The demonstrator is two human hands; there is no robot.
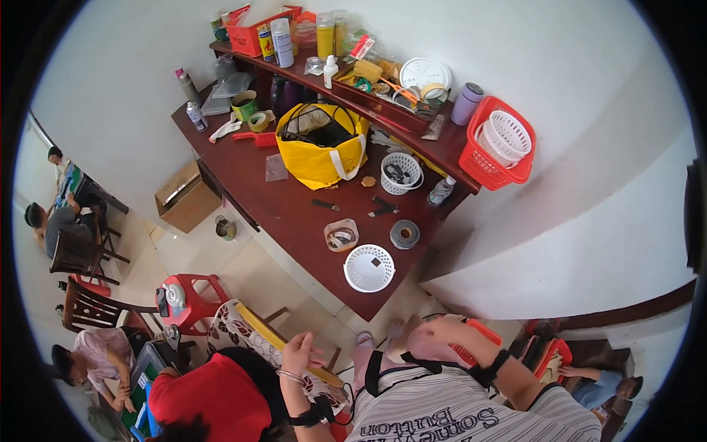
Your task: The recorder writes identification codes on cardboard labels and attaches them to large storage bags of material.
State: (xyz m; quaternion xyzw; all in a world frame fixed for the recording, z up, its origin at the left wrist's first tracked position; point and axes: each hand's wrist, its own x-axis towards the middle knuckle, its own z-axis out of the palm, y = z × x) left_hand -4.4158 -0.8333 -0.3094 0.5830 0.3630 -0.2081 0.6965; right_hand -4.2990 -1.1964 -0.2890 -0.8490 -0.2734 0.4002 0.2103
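Observation:
My left hand (300, 355), with a bangle and a dark wrist strap, is raised in front of the table's near corner. Its fingers are loosely bent and apart, holding nothing visible. My right hand (434, 340) hovers by my lap, also with a dark strap; it is blurred, so its fingers are unclear. Neither touches the dark red table (247, 177). Nearest on its corner stands a white basket (350, 278) with a small dark piece inside. Behind it are a grey tape roll (405, 234) and a shallow tub (328, 239) holding rings. Dark-handled knives (324, 205) lie farther back.
A yellow bag (309, 166) and a white basket of grey pieces (390, 186) stand farther back. Above runs a cluttered shelf (442, 151). A person in red (213, 394) sits close on my left, near a red stool (193, 295). A cardboard box (188, 206) stands on the floor.

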